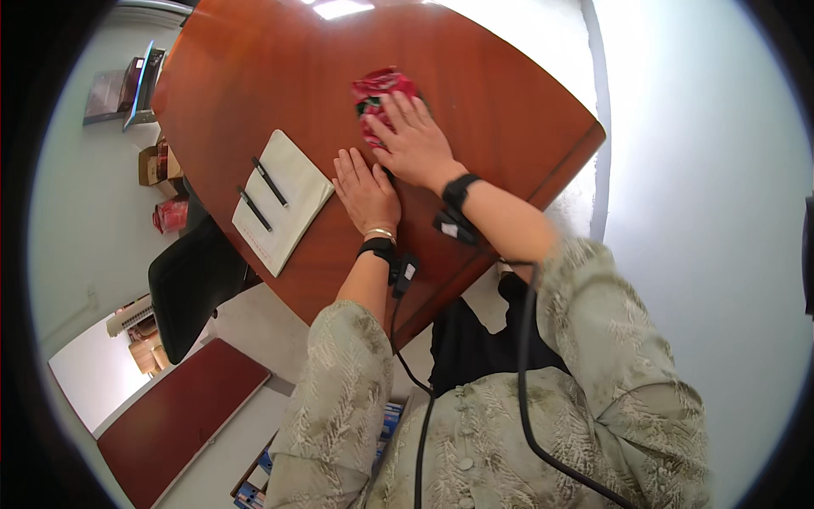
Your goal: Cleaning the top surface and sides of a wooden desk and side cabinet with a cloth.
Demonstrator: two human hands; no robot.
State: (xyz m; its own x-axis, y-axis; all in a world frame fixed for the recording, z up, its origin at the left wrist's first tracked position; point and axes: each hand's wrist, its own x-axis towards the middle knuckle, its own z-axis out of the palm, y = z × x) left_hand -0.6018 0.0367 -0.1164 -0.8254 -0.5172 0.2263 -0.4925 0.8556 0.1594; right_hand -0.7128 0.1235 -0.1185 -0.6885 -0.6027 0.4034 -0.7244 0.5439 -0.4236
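Note:
A folded red cloth with a dark green pattern (381,83) lies on the brown wooden table (509,114). My right hand (416,140) rests flat over its near side, fingers spread and not visibly curled around it; the palm hides part of the cloth. Flat on the tabletop to the left is my left hand (369,197), palm down and holding nothing. Left of that hand sits an off-white notebook (286,172), with one black pen (270,181) and a second black pen (255,209) lying on it.
Black wrist straps carry small modules (455,227) with cables (423,445) running toward me. Beyond the table's left edge stand a black chair (197,280) and a cardboard box (151,167). A white wall (693,191) rises on the right. Blue binders (251,495) stand low behind my left sleeve.

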